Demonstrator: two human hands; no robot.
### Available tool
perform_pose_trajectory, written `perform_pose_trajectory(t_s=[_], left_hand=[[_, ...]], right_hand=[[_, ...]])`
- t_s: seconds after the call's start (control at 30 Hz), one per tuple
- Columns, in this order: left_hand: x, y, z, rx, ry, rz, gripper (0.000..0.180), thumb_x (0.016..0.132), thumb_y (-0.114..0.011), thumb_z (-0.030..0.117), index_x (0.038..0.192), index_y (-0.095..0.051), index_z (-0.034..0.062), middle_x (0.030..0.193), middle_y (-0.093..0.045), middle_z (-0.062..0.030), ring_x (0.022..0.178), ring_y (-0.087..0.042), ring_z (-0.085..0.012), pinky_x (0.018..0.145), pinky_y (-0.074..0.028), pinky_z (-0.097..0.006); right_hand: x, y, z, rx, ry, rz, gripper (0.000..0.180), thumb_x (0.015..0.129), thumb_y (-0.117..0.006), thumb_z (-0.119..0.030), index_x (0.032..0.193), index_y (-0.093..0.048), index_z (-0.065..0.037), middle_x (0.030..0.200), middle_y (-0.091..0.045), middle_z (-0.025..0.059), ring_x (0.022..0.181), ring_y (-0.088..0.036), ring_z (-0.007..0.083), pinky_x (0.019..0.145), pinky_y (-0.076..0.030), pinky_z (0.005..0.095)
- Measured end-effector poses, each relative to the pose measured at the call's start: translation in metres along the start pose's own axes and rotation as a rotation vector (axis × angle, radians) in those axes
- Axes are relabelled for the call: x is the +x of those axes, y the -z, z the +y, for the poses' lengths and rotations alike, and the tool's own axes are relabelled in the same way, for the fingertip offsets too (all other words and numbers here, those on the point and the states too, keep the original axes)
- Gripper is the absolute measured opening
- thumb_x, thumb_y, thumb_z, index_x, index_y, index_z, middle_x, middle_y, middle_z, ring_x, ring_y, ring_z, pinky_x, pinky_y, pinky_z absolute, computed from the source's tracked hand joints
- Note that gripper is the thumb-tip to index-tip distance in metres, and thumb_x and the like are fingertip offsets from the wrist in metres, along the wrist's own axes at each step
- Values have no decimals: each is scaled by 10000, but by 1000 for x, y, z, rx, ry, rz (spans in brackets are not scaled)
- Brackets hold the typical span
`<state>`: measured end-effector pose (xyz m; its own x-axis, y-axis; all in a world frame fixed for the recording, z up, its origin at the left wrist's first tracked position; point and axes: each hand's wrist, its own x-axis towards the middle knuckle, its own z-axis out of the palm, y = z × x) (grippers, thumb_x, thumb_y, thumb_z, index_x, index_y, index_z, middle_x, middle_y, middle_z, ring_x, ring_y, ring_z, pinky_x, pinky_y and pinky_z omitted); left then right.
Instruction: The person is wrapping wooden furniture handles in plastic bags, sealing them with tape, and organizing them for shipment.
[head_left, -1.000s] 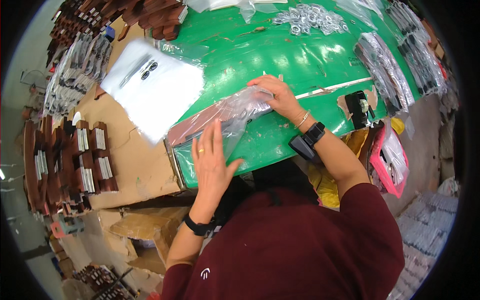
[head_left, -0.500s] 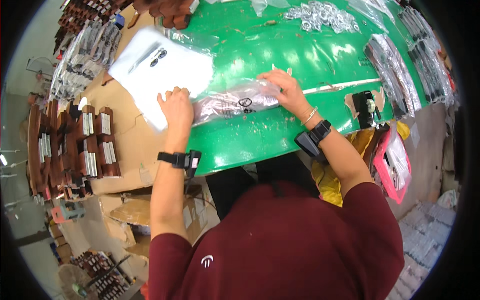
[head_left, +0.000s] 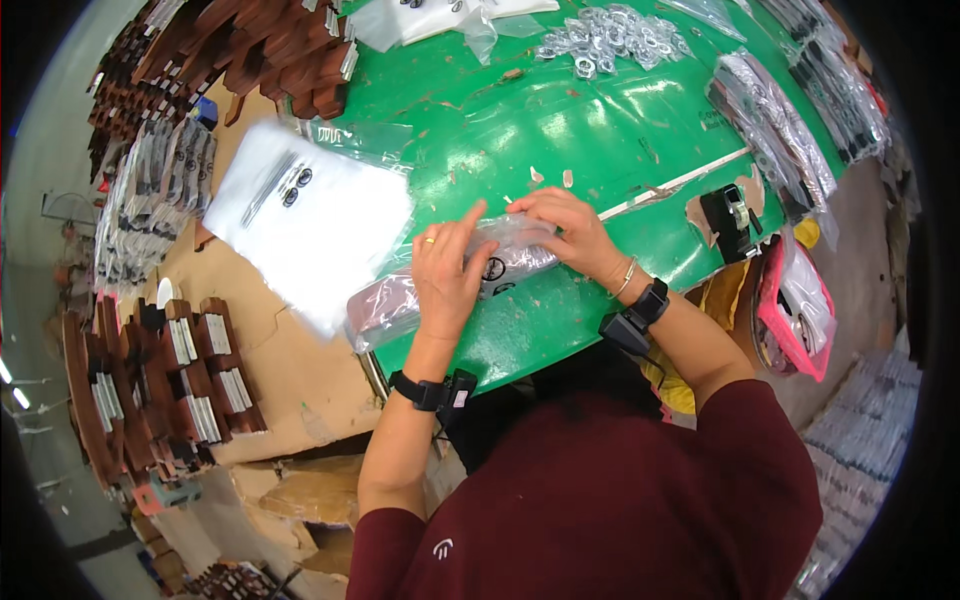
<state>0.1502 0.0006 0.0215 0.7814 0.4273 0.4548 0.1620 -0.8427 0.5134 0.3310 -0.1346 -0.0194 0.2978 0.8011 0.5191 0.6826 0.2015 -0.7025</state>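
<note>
Head view. I am pressing a clear plastic bag [head_left: 450,280] flat on the green table [head_left: 560,130], the bag lying crosswise just inside the table's near edge. My left hand [head_left: 447,272] is resting palm-down on its middle, fingers together and flattened on the film, the index finger lifting toward 1 o'clock. My right hand [head_left: 563,228], at 2 o'clock from the left, is pinching the bag's far end, fingertips closed on the plastic. Dark ring-shaped fittings [head_left: 493,268] are showing through the film between my hands; a brownish piece [head_left: 385,300] is filling the end at 8 o'clock, which is overhanging the table edge. I judge that sealing well means keeping the left palm steady to push out air while the right fingers are running along the opening; whether the seal is closed I cannot tell. A white bag [head_left: 310,225] with similar fittings is lying at 10 o'clock, loose metal rings [head_left: 610,35] at 1 o'clock, stacked wooden parts [head_left: 190,370] at 8 o'clock.
</note>
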Motion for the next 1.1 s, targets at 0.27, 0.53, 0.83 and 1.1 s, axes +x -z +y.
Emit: perform_pose_trajectory(t_s=[0.27, 0.53, 0.83, 1.1], left_hand=[[1, -12, -10, -309, 217, 84, 233, 880, -724, 55, 1111, -725, 35, 874, -686, -108, 737, -620, -232, 707, -475, -333], [4, -13, -6, -192, 269, 101, 133, 925, -696, 186, 886, -721, 62, 861, -621, -68, 784, -568, -275, 724, -426, -379], [6, -23, -4, -37, 298, 153, 198, 958, -641, 185, 884, -699, 10, 897, -627, -116, 878, -578, -324, 800, -455, -414], [11, -28, -8, 163, 347, 62, 279, 996, -600, 262, 869, -672, 24, 912, -645, -139, 868, -588, -368, 771, -464, -480]], right_hand=[[8, 1, -26, 116, -250, 61, 277, 852, -763, -169, 1097, -690, -64, 1079, -687, 99, 1011, -663, 298, 921, -509, 405], [20, -4, -20, -52, -197, 71, 155, 926, -705, -197, 948, -665, -49, 868, -676, 131, 815, -642, 339, 724, -502, 412], [36, -17, -16, -98, -345, 82, 250, 944, -676, -272, 842, -616, -52, 712, -595, 158, 676, -592, 351, 577, -399, 454], [53, -20, -12, -198, -475, 5, 259, 905, -707, -304, 823, -658, -63, 710, -646, 155, 694, -637, 373, 593, -433, 466]])
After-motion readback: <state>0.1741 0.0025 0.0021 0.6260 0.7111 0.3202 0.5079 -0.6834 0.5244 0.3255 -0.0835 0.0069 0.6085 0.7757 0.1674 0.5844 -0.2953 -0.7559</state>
